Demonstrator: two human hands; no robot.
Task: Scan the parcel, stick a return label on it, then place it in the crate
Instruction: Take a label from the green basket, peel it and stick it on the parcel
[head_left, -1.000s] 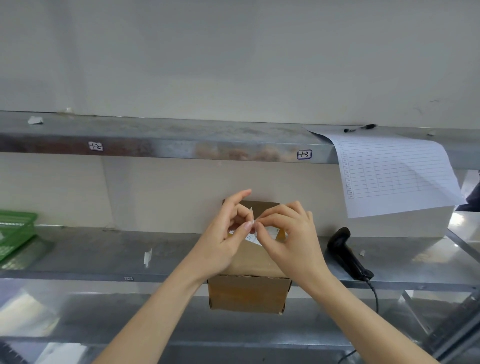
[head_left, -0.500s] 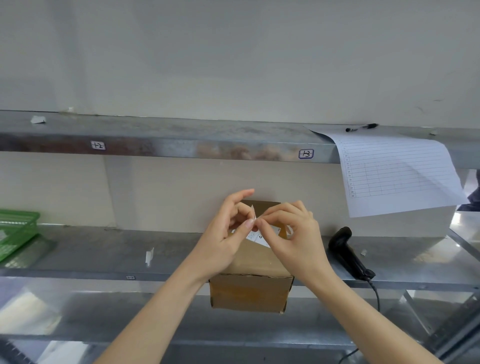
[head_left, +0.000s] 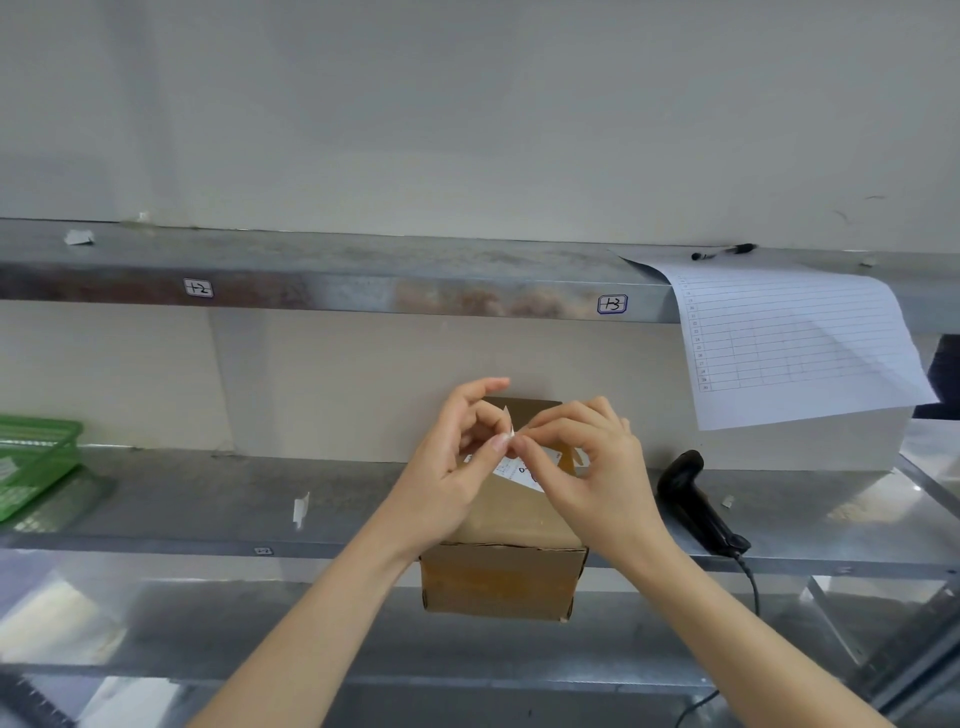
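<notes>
Head view, parcel: brown cardboard box (head_left: 501, 582) on the middle metal shelf (head_left: 208, 499), its front overhanging the shelf edge, as it was a second ago.
Label: small white return label (head_left: 522, 472) held just above the box top; dark print on it too small to read. Its peeled corner (head_left: 508, 418) stands higher than a second ago.
Left hand (head_left: 447, 483): thumb and fingertips pinching the label's raised corner, index finger lifted.
Right hand (head_left: 592, 478): thumb and forefinger pinching the label beside the left fingertips.
Scanner: black handheld scanner (head_left: 693, 499) lying on the shelf right of the box, unmoved.
Crate: green crate (head_left: 31, 462) at far left.
Writing: upper shelf tags read "+2" (head_left: 198, 287) and "+3" (head_left: 612, 304); ruled sheet (head_left: 789, 343) hangs at right.
</notes>
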